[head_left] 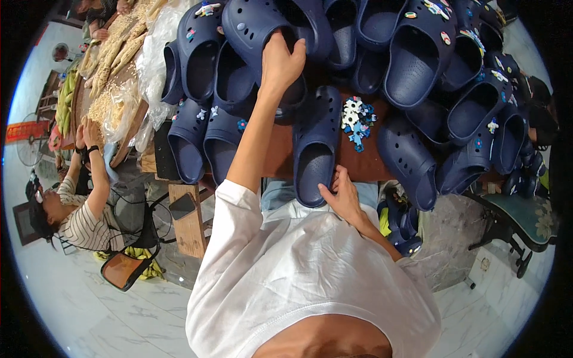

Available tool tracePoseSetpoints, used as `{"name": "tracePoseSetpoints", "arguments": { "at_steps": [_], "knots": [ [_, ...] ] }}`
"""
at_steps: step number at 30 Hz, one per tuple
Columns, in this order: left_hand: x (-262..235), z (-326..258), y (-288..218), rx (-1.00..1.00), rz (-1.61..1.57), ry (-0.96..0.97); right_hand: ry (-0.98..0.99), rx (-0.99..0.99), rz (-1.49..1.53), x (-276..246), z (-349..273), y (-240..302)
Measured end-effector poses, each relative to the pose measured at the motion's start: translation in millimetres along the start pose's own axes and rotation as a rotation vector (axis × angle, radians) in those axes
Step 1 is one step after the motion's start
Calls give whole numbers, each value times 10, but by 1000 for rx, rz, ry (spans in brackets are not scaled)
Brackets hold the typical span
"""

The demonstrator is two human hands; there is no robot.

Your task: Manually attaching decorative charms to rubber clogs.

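Note:
My left hand (283,62) reaches far over the table. Its fingers are inside the opening of a navy foam clog (249,27), gripping it, and their tips are hidden. Close to my body, another navy clog (316,131) lies with its heel toward me at the table's front edge, no charms visible on it. My right hand (345,197) pinches the side of that clog's heel, thumb over the rim and fingers outside. To the right of this clog is a small pile of white, blue and black shoe charms (357,119).
Navy clogs, several decorated with charms, are heaped across the table (280,152). A phone (182,206) rests on a wooden stool (190,230). At left, a person in a striped shirt (89,221) sits by a table of kernels (101,110). A green-topped chair (522,218) stands at right.

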State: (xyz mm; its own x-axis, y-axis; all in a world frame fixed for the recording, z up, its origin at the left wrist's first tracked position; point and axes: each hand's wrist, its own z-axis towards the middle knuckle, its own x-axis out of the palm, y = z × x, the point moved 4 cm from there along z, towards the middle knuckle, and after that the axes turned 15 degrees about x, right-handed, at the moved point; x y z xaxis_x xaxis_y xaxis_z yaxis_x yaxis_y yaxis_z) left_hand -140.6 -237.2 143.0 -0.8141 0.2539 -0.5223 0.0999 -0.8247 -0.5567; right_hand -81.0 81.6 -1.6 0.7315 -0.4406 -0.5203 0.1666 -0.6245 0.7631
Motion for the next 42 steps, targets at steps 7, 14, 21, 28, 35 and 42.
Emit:
{"name": "tracePoseSetpoints", "arguments": {
  "at_steps": [7,14,21,28,35,42],
  "knots": [
    [62,-160,-69,-89,-171,124,72,54,15,-21,9,21],
    [74,-265,-275,-8,-34,122,69,39,18,-11,9,22],
    [-64,-31,-313,58,220,154,-2,-20,6,7,8,-16],
    [-116,395,-27,122,486,203,-6,-39,-9,3,5,4],
    [18,554,164,177,547,241,33,16,15,7,1,17],
    [-26,394,106,208,485,258,59,54,20,-17,-5,69]
  ]
}}
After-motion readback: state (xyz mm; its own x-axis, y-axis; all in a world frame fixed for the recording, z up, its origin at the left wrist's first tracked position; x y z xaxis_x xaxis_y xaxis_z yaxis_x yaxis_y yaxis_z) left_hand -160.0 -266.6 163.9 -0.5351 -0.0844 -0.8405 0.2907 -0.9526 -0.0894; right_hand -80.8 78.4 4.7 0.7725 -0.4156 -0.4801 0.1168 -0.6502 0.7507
